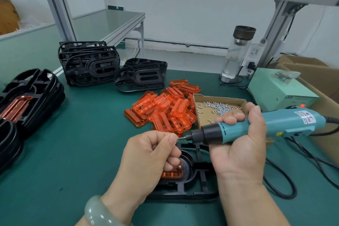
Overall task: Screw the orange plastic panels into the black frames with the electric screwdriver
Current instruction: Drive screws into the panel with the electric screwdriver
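At six o'clock on the bench point(82, 152), a black frame point(201, 185) holds an orange panel point(171, 174). Above it the left hand point(146, 152) pinches a tiny, probably slippery screw point(177, 138) at the bit point(182, 137); the right hand point(242, 152) grips the screwdriver point(236, 130) round its barrel.

Both bare forearms reached in from the near edge, the left one angling up toward the right, the right one nearly straight. The left hand point(150, 154) was curled into a loose fist, its thumb and forefinger pinching a small screw point(177, 138) on its right side. Just to the right and slightly farther off, the right hand point(242, 145) lay palm toward the viewer, fingers point(231, 118) wrapped round the barrel of the electric screwdriver point(275, 124), thumb raised beside them. The two hands were close but not touching.
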Available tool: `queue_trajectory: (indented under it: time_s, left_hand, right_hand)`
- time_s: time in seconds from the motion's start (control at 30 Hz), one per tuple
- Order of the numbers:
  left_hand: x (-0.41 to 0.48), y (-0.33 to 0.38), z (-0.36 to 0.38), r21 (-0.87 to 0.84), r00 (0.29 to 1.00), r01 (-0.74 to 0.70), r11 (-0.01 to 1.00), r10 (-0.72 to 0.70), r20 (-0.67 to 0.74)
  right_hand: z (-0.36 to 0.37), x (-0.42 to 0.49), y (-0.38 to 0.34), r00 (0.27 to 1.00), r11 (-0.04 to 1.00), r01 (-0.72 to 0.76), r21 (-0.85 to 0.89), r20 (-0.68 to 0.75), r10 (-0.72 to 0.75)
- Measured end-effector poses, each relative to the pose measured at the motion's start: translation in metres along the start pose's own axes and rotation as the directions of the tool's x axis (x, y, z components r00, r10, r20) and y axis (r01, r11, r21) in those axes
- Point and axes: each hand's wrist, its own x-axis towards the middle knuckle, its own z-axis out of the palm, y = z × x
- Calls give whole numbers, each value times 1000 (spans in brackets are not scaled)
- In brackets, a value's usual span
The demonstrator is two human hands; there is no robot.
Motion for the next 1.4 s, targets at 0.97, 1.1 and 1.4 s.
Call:
queue_trajectory:
  time_s: [0.97, 1.1, 1.4]
  left_hand:
    - [21, -2, -64, 702, 989, -78, 708, -35, 144]
    - [20, -5, -71, 768, 958, -101, 633, -145, 246]
    - [15, -9, -57, 735, 936, -180, 653, -116, 333]
  right_hand:
    - [-8, 8, -4, 998, 996, -16, -83, -54, 12]
    - [-8, 8, -4, 1000, 994, -24, -103, -20, 22]
    - [-6, 4, 2, 995, 981, -73, -182, 48, 83]
